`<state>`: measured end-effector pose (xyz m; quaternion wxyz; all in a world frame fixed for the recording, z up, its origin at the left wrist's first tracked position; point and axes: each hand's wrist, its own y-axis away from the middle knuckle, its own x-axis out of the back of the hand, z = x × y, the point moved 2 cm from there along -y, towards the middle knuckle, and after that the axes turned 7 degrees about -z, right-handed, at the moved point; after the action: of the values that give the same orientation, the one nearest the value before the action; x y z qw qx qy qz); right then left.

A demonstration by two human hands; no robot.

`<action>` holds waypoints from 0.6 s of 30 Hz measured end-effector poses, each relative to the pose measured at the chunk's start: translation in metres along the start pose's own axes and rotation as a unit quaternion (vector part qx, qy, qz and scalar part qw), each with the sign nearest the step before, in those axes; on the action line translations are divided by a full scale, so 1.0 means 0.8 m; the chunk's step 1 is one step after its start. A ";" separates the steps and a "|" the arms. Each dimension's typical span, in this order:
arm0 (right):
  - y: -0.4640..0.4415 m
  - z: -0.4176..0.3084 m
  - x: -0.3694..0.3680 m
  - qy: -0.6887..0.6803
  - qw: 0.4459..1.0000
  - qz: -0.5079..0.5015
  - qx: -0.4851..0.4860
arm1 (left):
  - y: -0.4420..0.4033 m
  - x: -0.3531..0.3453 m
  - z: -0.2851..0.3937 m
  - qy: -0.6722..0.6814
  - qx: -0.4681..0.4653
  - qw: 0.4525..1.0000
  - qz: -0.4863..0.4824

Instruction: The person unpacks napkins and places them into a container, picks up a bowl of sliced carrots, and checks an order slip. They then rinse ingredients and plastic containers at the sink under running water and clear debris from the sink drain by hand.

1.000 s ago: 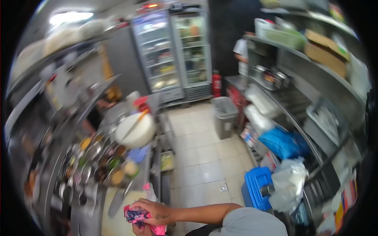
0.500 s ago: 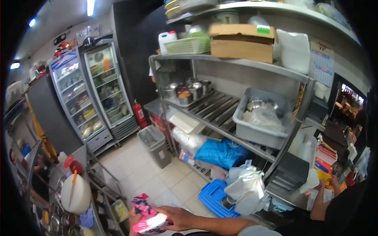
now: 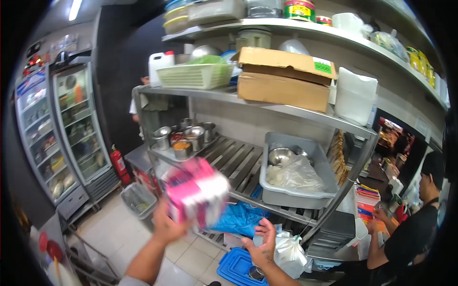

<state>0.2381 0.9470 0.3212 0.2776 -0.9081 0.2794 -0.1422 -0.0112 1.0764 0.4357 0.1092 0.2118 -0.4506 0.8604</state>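
Observation:
My left hand (image 3: 168, 223) is closed on a pink, white and dark patterned package (image 3: 198, 193), raised in front of the middle shelf. Motion blurs the package, and I cannot make out what is inside. My right hand (image 3: 261, 245) is off the package, lower and to its right, with fingers apart and nothing in them. Behind the right hand is a blue plastic bag (image 3: 238, 218) on the lower shelf. Close below it lies a blue plastic lid or crate (image 3: 238, 267) on the floor.
On the metal rack stand a grey tub (image 3: 298, 194) holding bowls and a plastic bag, steel pots (image 3: 194, 137), a cardboard box (image 3: 281, 90) and a pale green basket (image 3: 193, 76). A grey bin (image 3: 138, 198) stands left. At right, a co-worker (image 3: 412, 229) handles something.
The package has risen from low by my body up to the middle shelf's height in my left hand. My right hand has let go of it and opened. The view has shifted toward the rack.

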 end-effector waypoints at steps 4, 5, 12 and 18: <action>-0.028 0.000 0.022 0.088 0.994 0.064 0.012 | -0.217 0.040 0.022 0.272 -0.172 0.927 0.194; -0.022 0.005 0.028 0.099 0.991 0.089 0.011 | -0.269 0.069 0.042 -0.171 -0.350 0.899 0.200; 0.121 0.047 0.066 0.232 0.938 0.184 -0.179 | -0.563 -0.016 0.202 -0.218 -0.482 0.808 0.257; 0.333 0.023 0.066 0.271 0.781 0.454 -0.333 | -0.647 -0.129 0.177 -0.048 -0.381 0.919 -0.088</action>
<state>0.1743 0.7401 0.1565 -0.0972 -0.6362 0.7529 -0.1377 0.3144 1.2556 0.8369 0.2348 0.2338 -0.7285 0.5996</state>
